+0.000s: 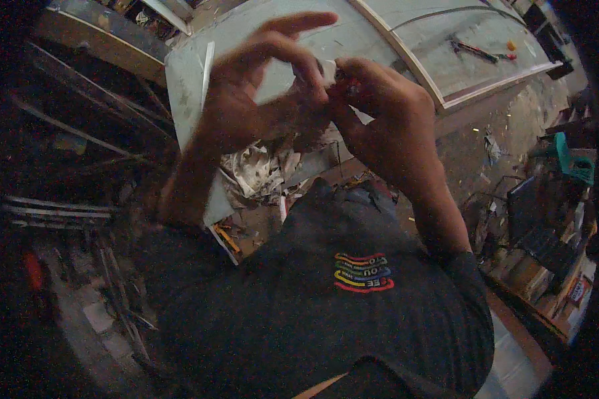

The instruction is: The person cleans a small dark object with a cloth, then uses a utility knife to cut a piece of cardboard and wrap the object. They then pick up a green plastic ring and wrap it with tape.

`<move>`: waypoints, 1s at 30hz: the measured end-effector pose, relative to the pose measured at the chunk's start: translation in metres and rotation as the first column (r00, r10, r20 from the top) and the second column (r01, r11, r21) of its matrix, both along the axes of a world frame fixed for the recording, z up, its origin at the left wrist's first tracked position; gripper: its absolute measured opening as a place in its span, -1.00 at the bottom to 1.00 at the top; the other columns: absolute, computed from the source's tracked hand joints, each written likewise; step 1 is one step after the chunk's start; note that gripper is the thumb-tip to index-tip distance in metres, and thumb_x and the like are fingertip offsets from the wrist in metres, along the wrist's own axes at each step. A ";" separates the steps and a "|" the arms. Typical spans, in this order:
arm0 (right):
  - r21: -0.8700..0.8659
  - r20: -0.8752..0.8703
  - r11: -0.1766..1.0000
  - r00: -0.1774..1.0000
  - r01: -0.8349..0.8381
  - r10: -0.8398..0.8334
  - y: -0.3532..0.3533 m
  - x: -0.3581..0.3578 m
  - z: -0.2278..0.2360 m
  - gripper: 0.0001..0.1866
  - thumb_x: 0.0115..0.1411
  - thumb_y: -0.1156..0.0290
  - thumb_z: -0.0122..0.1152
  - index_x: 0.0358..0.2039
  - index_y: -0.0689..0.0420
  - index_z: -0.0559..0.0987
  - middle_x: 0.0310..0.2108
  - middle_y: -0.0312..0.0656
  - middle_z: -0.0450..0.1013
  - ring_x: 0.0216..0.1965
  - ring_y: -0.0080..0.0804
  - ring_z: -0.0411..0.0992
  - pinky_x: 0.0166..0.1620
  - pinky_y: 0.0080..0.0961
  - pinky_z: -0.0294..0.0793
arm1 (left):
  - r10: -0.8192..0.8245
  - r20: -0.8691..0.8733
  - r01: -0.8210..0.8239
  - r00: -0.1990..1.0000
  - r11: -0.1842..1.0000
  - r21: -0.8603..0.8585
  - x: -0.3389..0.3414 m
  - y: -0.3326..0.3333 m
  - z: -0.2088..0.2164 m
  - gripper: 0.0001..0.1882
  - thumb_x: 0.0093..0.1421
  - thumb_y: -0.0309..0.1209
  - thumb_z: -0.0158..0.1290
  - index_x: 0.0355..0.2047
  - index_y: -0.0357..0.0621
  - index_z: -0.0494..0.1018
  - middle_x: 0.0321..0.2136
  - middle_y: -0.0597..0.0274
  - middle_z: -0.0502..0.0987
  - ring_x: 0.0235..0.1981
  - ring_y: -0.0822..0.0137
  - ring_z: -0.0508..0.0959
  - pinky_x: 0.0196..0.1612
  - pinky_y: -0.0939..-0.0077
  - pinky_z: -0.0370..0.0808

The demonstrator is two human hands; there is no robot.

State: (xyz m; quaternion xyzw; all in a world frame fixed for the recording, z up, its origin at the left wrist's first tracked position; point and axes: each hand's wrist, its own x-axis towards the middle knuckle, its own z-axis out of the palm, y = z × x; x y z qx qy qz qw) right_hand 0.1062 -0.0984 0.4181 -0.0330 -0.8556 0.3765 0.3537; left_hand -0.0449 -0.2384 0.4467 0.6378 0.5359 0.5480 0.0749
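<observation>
Both my hands are raised in front of my chest, over the near edge of a pale worktable [246,26], and their fingertips meet. My left hand [256,86] pinches with thumb and index finger at a small white piece [327,69], another finger stretched out above. My right hand [393,110] is closed, its thumb and fingers bent around a small red thing [353,86] right beside the white piece. Fingers cover most of both, so their kind and whether they are joined cannot be made out. The left hand is slightly blurred.
A wooden frame [439,93] lies across the worktable, with a dark red-ended tool [474,50] and an orange piece [511,45] inside it. A crumpled pale cloth [253,169] hangs below my hands. Metal bars [60,211] stand left; a green plastic object [569,159] is right.
</observation>
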 end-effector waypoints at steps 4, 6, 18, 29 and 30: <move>-0.039 -0.125 0.995 0.987 0.092 -0.096 0.000 0.005 -0.013 -0.70 -0.05 0.40 0.39 -0.25 0.06 0.58 -0.45 -0.18 0.55 -0.43 -0.20 0.57 -0.38 -0.31 0.53 | -0.052 0.188 -0.019 0.981 0.934 0.357 0.027 0.031 -0.057 -0.80 -0.04 -0.45 0.39 -0.41 -0.09 0.60 0.22 -0.20 0.26 0.05 0.01 0.53 -0.03 0.26 0.57; -0.024 -0.163 0.994 0.980 0.108 -0.111 0.003 0.014 -0.016 -0.67 -0.07 0.42 0.40 -0.23 0.08 0.59 -0.46 -0.19 0.55 -0.44 -0.25 0.57 -0.39 -0.35 0.53 | 0.034 0.222 -0.135 0.974 0.877 0.460 0.044 0.033 -0.076 -0.80 -0.04 -0.45 0.40 -0.40 -0.08 0.60 0.23 -0.21 0.22 0.05 -0.04 0.53 -0.03 0.25 0.59; 0.313 -0.098 0.930 0.980 0.195 -0.172 0.029 0.047 -0.041 -0.59 -0.09 0.42 0.50 -0.17 0.08 0.62 -0.53 -0.28 0.47 -0.54 -0.41 0.49 -0.48 -0.51 0.49 | 0.410 0.385 -0.428 0.827 0.903 -0.042 0.091 0.016 -0.088 -0.82 0.08 -0.53 0.29 -0.32 -0.24 0.53 -0.41 0.12 0.62 -0.39 0.45 0.63 -0.35 0.61 0.53; 0.608 -0.064 0.773 0.982 0.181 -0.180 0.077 0.065 -0.041 -0.62 -0.05 0.09 0.46 -0.29 0.00 0.57 -0.61 -0.30 0.40 -0.61 -0.36 0.45 -0.57 -0.42 0.37 | 0.576 0.060 -0.579 0.815 0.806 0.122 0.101 0.020 -0.097 -0.94 0.14 -0.60 0.12 -0.36 -0.23 0.56 -0.51 0.22 0.63 -0.47 0.42 0.65 -0.38 0.59 0.54; 0.611 -0.056 0.773 0.983 0.172 -0.174 0.080 0.067 -0.043 -0.61 -0.05 0.15 0.49 -0.26 0.03 0.57 -0.59 -0.29 0.43 -0.59 -0.39 0.47 -0.55 -0.45 0.39 | 0.551 0.061 -0.554 0.832 0.825 0.112 0.102 0.021 -0.098 -0.93 0.13 -0.61 0.12 -0.36 -0.23 0.56 -0.51 0.22 0.63 -0.48 0.42 0.64 -0.38 0.59 0.54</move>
